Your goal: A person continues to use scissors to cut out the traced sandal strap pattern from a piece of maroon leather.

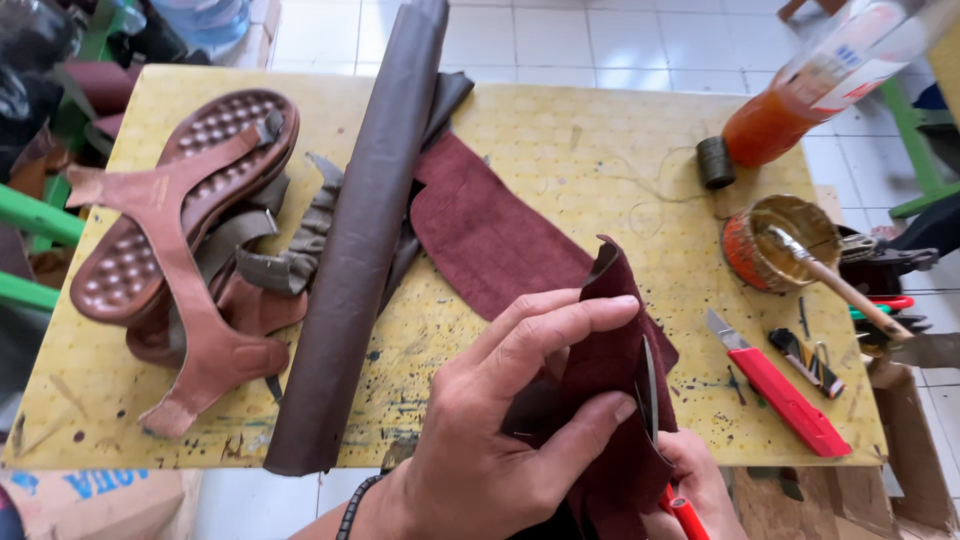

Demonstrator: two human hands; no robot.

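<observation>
My left hand (510, 410) pinches a folded piece of dark maroon suede (610, 360) between thumb and fingers, holding it upright over the front edge of the yellow table (600, 150). Below it, my right hand (700, 480) grips red-handled scissors (680, 510); their blade runs up along the suede's edge. A larger maroon suede sheet (480, 230) lies flat on the table behind my hands.
A long roll of brown leather (360, 230) crosses the table. A brown sandal sole with a T-strap (180, 230) lies at the left. At the right stand a glue tin with a brush (780, 245), a thread spool (715, 162), an orange bottle (800, 100) and a red utility knife (785, 395).
</observation>
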